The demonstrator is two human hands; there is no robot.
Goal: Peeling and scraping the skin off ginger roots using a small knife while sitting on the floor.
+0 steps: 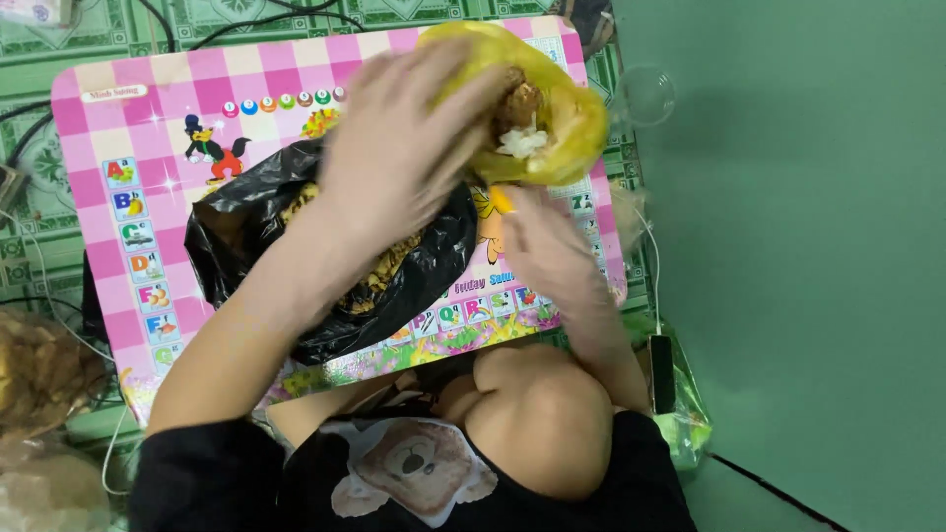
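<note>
Over a pink checked table (99, 148), my left hand (404, 148), fingers spread, grips a yellow bag (567, 118) holding what looks like rice and fried food. My right hand (547, 251) sits just below it, fingers blurred, grip unclear. A black bag (236, 227) lies beneath my left forearm.

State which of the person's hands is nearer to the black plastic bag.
Left. The left hand is above the black plastic bag, gripping the yellow bag; the right hand is beside it, to its right.
</note>
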